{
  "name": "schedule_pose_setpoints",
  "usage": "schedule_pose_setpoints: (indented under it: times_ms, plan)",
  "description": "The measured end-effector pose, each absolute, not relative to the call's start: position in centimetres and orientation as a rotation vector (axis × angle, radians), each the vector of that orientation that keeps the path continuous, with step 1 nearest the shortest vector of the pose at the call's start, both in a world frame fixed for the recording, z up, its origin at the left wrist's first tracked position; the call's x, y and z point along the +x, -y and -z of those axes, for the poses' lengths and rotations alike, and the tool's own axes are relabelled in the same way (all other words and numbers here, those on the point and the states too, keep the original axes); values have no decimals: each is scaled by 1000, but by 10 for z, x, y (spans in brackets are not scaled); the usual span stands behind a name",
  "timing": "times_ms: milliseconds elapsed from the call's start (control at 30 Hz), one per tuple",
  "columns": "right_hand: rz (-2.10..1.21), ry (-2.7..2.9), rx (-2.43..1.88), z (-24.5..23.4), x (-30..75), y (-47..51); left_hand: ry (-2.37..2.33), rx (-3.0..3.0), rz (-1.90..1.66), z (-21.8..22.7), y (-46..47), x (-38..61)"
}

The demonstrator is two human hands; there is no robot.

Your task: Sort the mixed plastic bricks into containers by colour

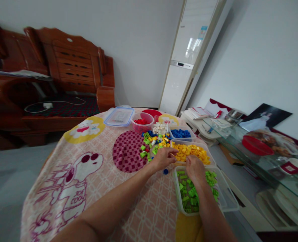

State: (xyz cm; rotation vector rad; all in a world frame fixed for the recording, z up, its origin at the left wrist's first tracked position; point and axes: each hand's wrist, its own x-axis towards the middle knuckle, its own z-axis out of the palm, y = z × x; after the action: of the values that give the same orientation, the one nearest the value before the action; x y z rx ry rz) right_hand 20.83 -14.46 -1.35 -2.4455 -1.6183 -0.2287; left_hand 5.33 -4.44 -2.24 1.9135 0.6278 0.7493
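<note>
"What's furthest left?"

"A wooden bench (70, 64), off past the table (159, 205), well apart from the yellow box (213, 160). Then on the table comes a clear lid (119, 116) with a blue rim, beyond the box and to its left."

"And closer in?"

"A bowl (141, 129) of red bricks, beyond the box on the left. Next, loose bricks (154, 138) in mixed colours, spread just left of the box, with white bricks (160, 128) heaped behind them."

"Where's the left hand (166, 158)?"

"At the box's left end, fingers bent, a small gap between thumb and fingertips. I can't tell whether they grip a brick. A round blue piece (165, 171) lies on the cloth just off the box's near left corner."

"The blue box (186, 139)?"

"Right behind the yellow box."

"So the yellow bricks (186, 148)?"

"Spread inside the yellow box."

"And the right hand (194, 167)?"

"Over the box's near edge, fingers curled in together; whatever is between them is hidden."

"Under that wrist?"

"The green box (177, 191), on the near side of the yellow one, holding green bricks (193, 192)."
</note>
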Motion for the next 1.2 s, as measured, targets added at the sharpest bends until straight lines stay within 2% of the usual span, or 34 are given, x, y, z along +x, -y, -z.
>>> schedule_pose_setpoints:
  times_ms: [167, 333, 500, 900, 1200]
  plan:
    - [240, 1635, -2428, 15, 210, 145, -647, 1979, -842, 25, 35, 48]
    - [241, 1624, -2450, 14, 209, 145, -791, 2394, -967, 38, 19, 39]
    - [249, 1635, -2453, 15, 208, 145, -917, 2651, -728, 49, 12, 44]
    - [246, 1644, -2416, 19, 211, 144, -767, 2656, -608, 41, 4, 31]
    - [243, 1626, -2429, 15, 208, 145, -876, 2516, -604, 39, -5, 21]
